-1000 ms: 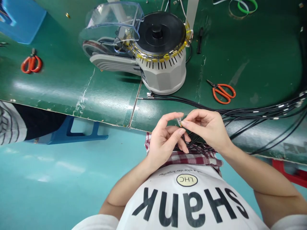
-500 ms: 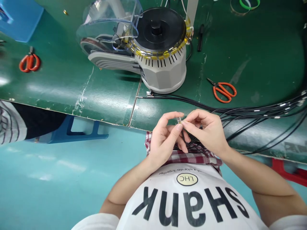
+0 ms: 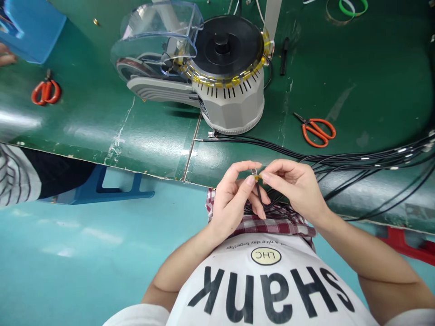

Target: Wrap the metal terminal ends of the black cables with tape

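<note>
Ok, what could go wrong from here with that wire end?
The small metal clip is held only at the fingertips of the left hand and right hand, so it might slip and drop. The loose black wires sag over the table edge, so they could tangle or snag and tug the held end.

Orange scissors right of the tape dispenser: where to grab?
Grip the orange loop handles from above, on the right hand side: the scissors lie flat on the green bench, blades shut and pointing away toward the tape dispenser, so the loops are the exposed end.
</note>
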`<state>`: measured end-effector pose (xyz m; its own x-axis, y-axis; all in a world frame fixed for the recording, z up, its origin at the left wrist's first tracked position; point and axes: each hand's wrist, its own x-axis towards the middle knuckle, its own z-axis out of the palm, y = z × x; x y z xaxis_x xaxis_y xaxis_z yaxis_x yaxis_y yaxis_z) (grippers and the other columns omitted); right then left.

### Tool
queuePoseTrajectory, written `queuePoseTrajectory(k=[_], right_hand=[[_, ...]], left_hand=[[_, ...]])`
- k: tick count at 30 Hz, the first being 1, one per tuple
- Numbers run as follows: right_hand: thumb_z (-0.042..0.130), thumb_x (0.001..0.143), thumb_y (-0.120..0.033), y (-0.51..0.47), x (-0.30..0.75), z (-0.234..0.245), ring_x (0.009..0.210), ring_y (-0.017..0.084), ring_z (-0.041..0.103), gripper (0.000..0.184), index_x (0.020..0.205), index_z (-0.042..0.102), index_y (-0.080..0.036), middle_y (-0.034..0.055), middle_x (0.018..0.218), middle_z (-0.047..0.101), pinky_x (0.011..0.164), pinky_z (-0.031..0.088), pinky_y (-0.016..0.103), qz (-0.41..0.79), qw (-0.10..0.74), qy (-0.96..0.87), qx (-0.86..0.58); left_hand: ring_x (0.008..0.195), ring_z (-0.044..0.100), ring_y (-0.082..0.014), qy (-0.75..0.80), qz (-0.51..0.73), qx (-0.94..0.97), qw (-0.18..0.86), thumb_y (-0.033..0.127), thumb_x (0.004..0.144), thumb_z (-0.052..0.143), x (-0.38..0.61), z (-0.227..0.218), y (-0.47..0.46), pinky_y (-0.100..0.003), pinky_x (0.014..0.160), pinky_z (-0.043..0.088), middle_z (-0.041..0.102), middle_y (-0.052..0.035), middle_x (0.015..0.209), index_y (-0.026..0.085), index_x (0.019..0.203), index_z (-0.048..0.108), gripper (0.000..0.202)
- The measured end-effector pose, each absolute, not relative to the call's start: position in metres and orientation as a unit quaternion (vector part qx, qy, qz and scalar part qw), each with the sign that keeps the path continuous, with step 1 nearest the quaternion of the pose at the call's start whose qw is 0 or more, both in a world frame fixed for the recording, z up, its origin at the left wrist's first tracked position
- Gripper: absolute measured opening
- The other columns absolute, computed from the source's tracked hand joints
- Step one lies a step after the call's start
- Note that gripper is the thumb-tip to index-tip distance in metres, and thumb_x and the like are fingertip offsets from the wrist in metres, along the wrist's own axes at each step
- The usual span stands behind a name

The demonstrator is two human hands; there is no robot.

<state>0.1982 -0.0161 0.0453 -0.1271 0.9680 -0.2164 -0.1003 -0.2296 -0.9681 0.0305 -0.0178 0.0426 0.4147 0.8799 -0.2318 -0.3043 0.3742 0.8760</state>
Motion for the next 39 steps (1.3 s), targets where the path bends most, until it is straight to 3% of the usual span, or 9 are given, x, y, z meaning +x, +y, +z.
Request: queuePoseTrajectory(k=[4,7,14,22,39], right_hand=[[0.076,0.085,-0.035,-0.0154,0.199,0.0456,0.06,0.013,0.06,0.017,0.082,0.071,-0.019,0.0008,0.069,0.067,0.063,0.049,0.031,0.589,0.427,-0.449,-0.519],[0.076,0.085,-0.037,-0.0161,0.1979,0.0455,0.061,0.014,0.06,0.018,0.081,0.071,-0.02,0.0019,0.074,0.068,0.061,0.048,0.03,0.574,0.422,-0.458,-0.532],[0.073,0.086,-0.03,-0.0197,0.195,0.051,0.068,0.014,0.056,0.011,0.079,0.069,-0.022,0.0017,0.076,0.066,0.063,0.046,0.03,0.444,0.456,-0.534,-0.557],[0.074,0.086,-0.035,-0.0181,0.1971,0.0474,0.061,0.013,0.058,0.016,0.081,0.07,-0.021,0.0017,0.077,0.067,0.058,0.047,0.03,0.549,0.434,-0.466,-0.542],[0.075,0.086,-0.027,-0.0193,0.193,0.0439,0.062,0.011,0.055,0.011,0.08,0.069,-0.019,0.0002,0.073,0.066,0.058,0.043,0.027,0.514,0.453,-0.478,-0.55]], left_hand=[[0.045,0.065,-0.0138,0.362,0.402,0.395,0.743,0.037,0.102,0.05,0.0312,0.043,-0.0189,-0.023,0.042,0.051,0.067,0.0012,0.071,0.025,0.124,0.052,0.025],[0.046,0.065,-0.0129,0.372,0.392,0.405,0.737,0.035,0.098,0.06,0.0316,0.0444,-0.0199,-0.023,0.045,0.054,0.068,0.002,0.072,0.025,0.126,0.05,0.032],[0.046,0.066,-0.0138,0.393,0.384,0.4,0.733,0.034,0.094,0.067,0.0327,0.0459,-0.0192,-0.024,0.045,0.055,0.067,0.0032,0.071,0.025,0.127,0.048,0.039],[0.048,0.068,-0.0143,0.378,0.381,0.413,0.736,0.031,0.096,0.064,0.0313,0.0446,-0.0201,-0.023,0.047,0.056,0.067,0.0031,0.073,0.025,0.128,0.047,0.037],[0.048,0.069,-0.0148,0.37,0.385,0.405,0.742,0.028,0.095,0.065,0.033,0.0432,-0.0205,-0.022,0.047,0.056,0.067,0.0032,0.072,0.024,0.127,0.046,0.037]])
